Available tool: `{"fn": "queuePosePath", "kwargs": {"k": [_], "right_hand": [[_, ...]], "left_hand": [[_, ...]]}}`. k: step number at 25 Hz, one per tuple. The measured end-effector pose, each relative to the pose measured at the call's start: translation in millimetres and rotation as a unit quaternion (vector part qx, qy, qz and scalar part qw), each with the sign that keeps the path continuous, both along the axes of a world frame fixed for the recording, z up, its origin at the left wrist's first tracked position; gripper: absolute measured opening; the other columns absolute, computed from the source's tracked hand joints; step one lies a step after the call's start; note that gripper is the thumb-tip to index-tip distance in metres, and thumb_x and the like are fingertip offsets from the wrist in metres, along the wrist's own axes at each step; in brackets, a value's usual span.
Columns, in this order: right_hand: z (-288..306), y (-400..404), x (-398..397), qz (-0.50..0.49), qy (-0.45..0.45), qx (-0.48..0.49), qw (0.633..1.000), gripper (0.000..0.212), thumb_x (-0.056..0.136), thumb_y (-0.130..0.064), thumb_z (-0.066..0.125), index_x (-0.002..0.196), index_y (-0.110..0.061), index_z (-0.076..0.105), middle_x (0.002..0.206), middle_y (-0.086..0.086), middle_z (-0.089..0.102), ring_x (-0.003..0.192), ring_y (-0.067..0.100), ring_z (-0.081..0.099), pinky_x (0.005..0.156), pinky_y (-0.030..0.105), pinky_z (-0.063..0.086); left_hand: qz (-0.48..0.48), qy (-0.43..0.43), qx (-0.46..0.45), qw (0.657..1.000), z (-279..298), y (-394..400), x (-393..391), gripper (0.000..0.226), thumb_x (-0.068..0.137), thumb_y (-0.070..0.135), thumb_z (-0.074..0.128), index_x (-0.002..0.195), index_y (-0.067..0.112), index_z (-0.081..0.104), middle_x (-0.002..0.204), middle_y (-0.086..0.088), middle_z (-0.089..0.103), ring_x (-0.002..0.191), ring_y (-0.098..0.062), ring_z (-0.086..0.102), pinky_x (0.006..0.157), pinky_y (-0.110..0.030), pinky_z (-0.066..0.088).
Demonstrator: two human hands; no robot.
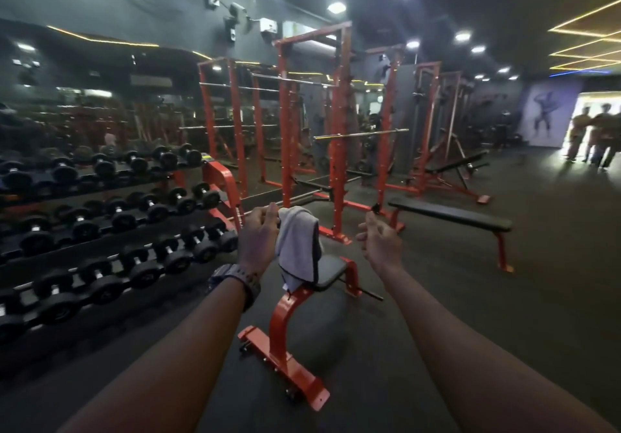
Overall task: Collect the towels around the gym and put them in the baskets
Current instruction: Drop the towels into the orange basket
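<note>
A dim gym spreads out under small white ceiling lights [336, 7], its floor [504, 298] covered in dark matte rubber. Along the left wall a tiered rack holds rows of black dumbbells [148, 200] with bright metal handles, mirrored behind. Red steel squat racks [336, 136] stand in the middle, a pale barbell [361, 135] resting across one, and a flat black-padded bench [450, 219] on red legs sits to the right. Closer in stands a small red-framed seat [331, 271] with a black cushion. A soft grey towel [297, 247], dark along one edge, hangs folded in front of that seat. The left hand [257, 239], a chunky watch [238, 279] on its wrist, has its grip pinched on the towel's top edge. The right hand [379, 242] hovers beside the towel, fingers loosely curled, grip apart and empty.
</note>
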State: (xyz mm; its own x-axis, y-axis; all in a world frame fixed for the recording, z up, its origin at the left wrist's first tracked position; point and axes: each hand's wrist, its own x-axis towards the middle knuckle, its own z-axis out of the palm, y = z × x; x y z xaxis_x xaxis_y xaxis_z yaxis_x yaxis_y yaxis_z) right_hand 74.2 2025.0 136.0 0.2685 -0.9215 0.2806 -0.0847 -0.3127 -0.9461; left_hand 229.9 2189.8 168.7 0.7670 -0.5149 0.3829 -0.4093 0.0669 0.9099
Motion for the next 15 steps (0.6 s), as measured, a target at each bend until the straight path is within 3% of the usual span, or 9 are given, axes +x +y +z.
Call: {"fn": "queuePosePath", "kwargs": {"k": [3,7,15], "right_hand": [[6,4,-3,0.000,-0.003,0.000,1.000,0.047,0.100,-0.057,0.041,0.072,-0.028,0.065,0.071,-0.004,0.069,0.086,0.031,0.068,0.090,0.059,0.053],[6,16,9,0.010,0.009,-0.011,1.000,0.045,0.102,-0.055,0.040,0.076,-0.028,0.065,0.077,-0.002,0.069,0.096,0.036,0.069,0.094,0.057,0.052],[0,3,39,0.027,0.016,-0.022,0.999,0.043,0.102,-0.056,0.038,0.081,-0.028,0.064,0.085,0.003,0.070,0.099,0.037,0.068,0.093,0.059,0.051]], "left_hand": [[-0.009,0.005,-0.012,1.000,1,-4,-1,0.040,0.104,0.046,0.040,0.097,0.013,0.062,0.105,-0.019,0.070,0.099,-0.039,0.066,0.094,-0.057,0.050],[-0.010,0.013,-0.011,1.000,-2,5,8,0.033,0.104,0.047,0.039,0.085,0.027,0.057,0.101,-0.016,0.069,0.097,-0.038,0.066,0.093,-0.059,0.051],[-0.018,0.021,0.007,1.000,-18,-13,33,0.033,0.105,0.047,0.037,0.086,0.027,0.057,0.096,-0.005,0.068,0.098,-0.032,0.067,0.093,-0.053,0.053]]}}
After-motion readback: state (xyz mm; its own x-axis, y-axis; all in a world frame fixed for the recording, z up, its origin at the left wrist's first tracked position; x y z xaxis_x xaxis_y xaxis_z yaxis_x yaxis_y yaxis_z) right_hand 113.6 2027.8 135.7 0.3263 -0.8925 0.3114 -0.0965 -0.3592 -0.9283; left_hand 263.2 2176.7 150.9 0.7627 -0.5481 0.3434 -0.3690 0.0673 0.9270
